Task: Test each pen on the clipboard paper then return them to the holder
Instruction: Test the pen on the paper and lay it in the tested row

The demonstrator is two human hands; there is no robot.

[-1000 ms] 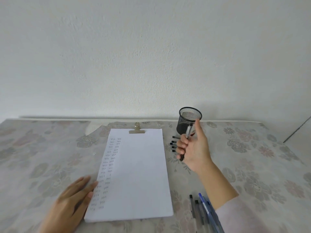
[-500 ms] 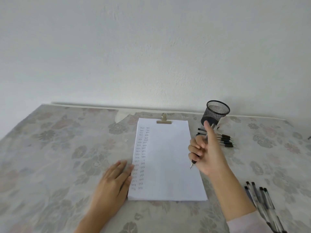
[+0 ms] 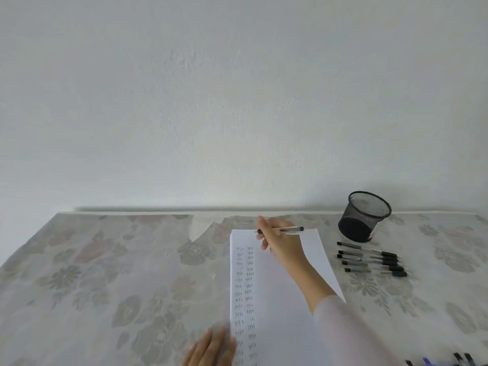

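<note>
Head view. A surface [image 3: 105, 273] covered in a pale cloth with a faded floral print meets a plain, lightly textured white wall [image 3: 211, 101]. A white sheet of paper [image 3: 277, 299] lies lengthwise on the cloth, with two columns of short dark tally-like strokes down its left margin. The right hand [image 3: 280, 244], coming out of a pale pink sleeve [image 3: 351, 334], reaches across the sheet to its far edge. Its fingers [image 3: 264, 235] are curled round a slim pen [image 3: 287, 229] with a clear barrel and dark ends. The pen lies almost level across the top of the hand, one dark end pointing left past the fingertips and the other pointing right. Whether that end touches the paper cannot be told. The left hand [image 3: 211, 350], blurred, lies with fingers extended at the near left edge of the sheet, holding nothing. A black wire-mesh holder [image 3: 364, 216], cylindrical and open-topped, stands to the right of the sheet near the wall, well apart from the held pen. Five similar pens [image 3: 369, 258] lie side by side just in front of it, dark caps to the right. More pens [image 3: 459, 361] show blurred at the lower right corner.
</note>
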